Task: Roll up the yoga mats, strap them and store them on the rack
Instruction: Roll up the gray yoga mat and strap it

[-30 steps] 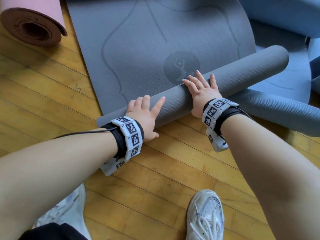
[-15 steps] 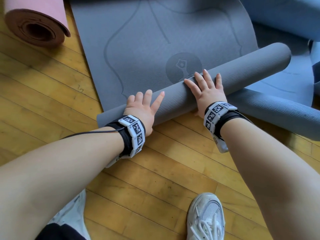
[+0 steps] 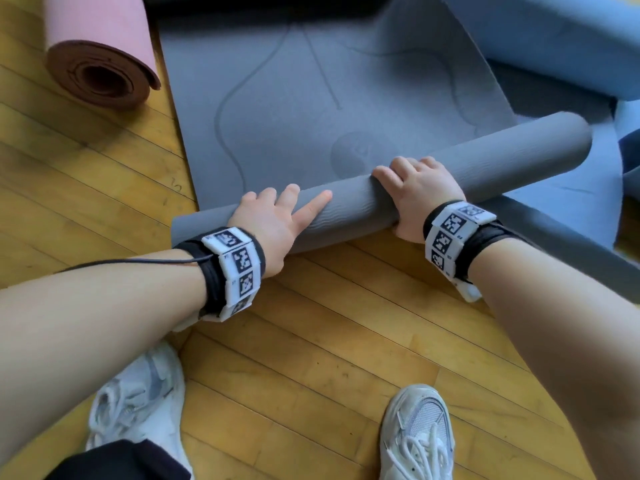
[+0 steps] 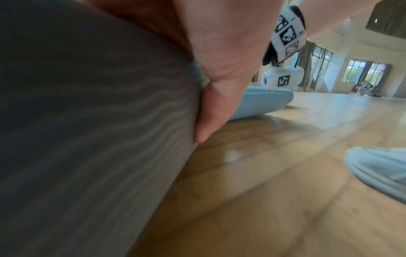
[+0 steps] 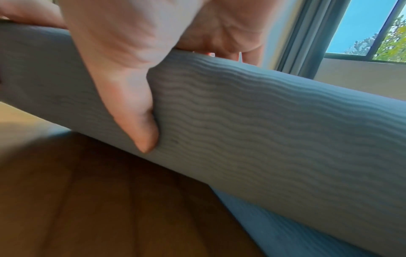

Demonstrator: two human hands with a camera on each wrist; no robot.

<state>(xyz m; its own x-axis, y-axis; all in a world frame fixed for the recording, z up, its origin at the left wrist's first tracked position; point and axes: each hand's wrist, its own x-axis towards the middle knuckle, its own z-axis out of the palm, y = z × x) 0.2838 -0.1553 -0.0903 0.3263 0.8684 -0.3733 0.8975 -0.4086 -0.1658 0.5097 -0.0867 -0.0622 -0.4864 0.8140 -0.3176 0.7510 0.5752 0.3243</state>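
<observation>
A grey yoga mat lies on the wooden floor. Its near end is wound into a roll [image 3: 363, 209] and the flat part [image 3: 294, 98] stretches away from me. My left hand [image 3: 277, 213] rests on the roll's left end, index finger straight along it. In the left wrist view its thumb [image 4: 211, 111] lies against the near side of the roll [image 4: 87, 139]. My right hand [image 3: 415, 188] grips the roll near its middle, fingers curled over the top. Its thumb [image 5: 140, 121] digs into the roll [image 5: 263, 130].
A pink rolled mat [image 3: 100, 64] lies at the far left. Light blue mats [image 3: 554, 39] overlap at the far right, and another grey-blue roll [image 3: 588, 261] lies under my right forearm. My white shoes [image 3: 415, 431] [image 3: 138, 393] stand on the wooden floor [image 3: 311, 341].
The roll has turned a little further away from me onto the flat mat. My right fingers went from lying flat on the roll to curling over it.
</observation>
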